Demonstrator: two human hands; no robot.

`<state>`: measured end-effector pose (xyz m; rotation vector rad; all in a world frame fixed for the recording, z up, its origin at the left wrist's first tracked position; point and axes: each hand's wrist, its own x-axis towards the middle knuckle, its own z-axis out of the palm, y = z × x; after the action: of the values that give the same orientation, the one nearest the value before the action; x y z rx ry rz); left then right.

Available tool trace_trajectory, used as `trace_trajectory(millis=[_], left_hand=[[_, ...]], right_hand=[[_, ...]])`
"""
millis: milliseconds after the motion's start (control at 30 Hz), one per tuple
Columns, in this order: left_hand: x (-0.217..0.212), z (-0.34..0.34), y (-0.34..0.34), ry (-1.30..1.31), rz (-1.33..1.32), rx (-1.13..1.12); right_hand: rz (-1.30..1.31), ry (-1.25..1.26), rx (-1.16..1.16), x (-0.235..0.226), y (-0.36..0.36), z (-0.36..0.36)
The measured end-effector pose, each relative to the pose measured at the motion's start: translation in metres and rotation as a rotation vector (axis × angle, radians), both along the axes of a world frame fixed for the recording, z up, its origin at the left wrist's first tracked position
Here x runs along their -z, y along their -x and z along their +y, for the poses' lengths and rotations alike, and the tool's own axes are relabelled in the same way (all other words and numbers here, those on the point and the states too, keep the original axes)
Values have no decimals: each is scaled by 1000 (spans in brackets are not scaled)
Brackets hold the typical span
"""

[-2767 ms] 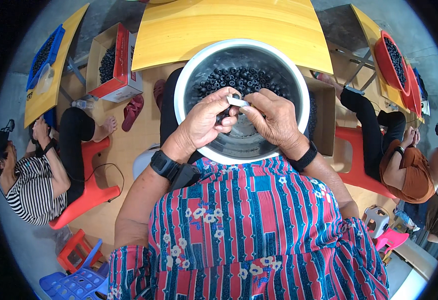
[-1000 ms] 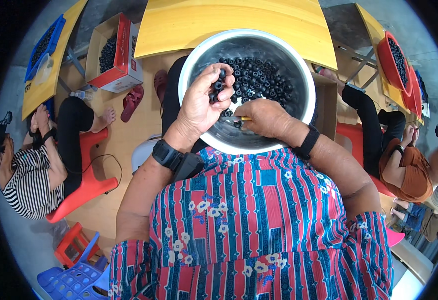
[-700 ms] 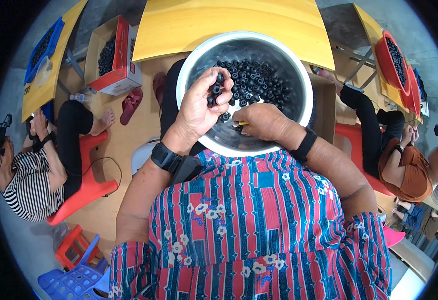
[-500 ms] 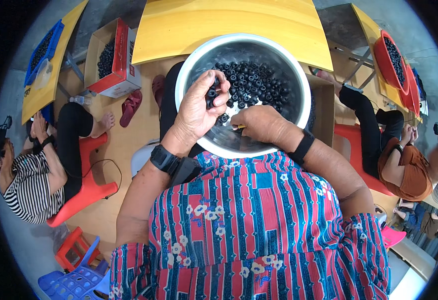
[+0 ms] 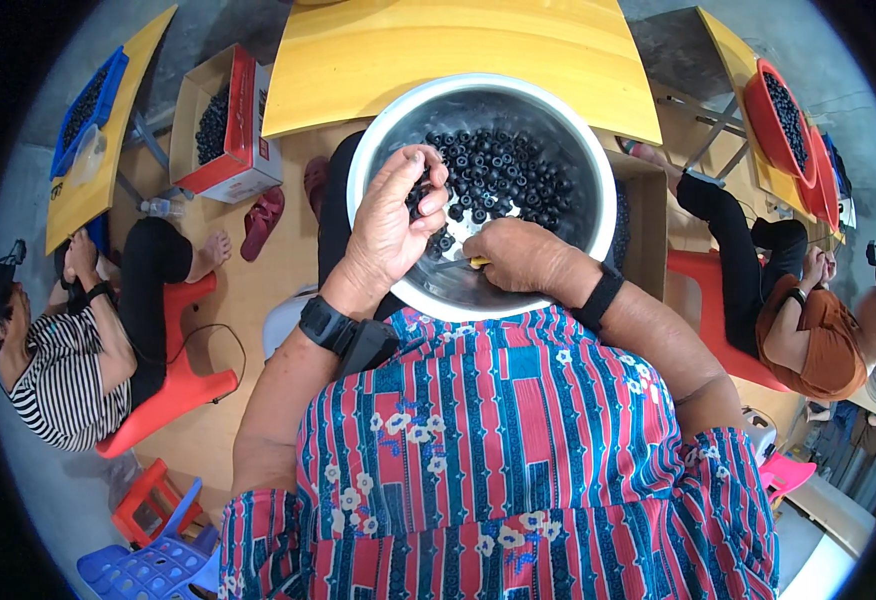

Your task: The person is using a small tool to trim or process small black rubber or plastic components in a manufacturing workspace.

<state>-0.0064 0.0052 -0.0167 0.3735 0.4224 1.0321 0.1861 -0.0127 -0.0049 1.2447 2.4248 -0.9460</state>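
Left hand (image 5: 390,225) was closed around several small black rings (image 5: 420,190) above the steel bowl (image 5: 373,150). Right hand (image 5: 523,258) pinched a yellow-handled tool (image 5: 473,263) inside it. Loosened grip would likely have dropped rings; the tool tip could have nicked nearby fingers.

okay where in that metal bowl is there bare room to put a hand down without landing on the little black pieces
The near part of the metal bowl shows bare steel, between the left hand and right hand, along the near rim. The black pieces crowd the far and right side. The yellow table beyond the bowl shows bare top.
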Motion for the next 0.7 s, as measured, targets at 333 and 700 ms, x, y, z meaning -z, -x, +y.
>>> trace_trajectory(millis=[333,700], left_hand=[[4,1,-2,3,21,-99],[-3,-3,-16,-87,417,219]], right_hand=[[552,-303,639,-7,-13,12],[1089,532,843,-32,-23,15]])
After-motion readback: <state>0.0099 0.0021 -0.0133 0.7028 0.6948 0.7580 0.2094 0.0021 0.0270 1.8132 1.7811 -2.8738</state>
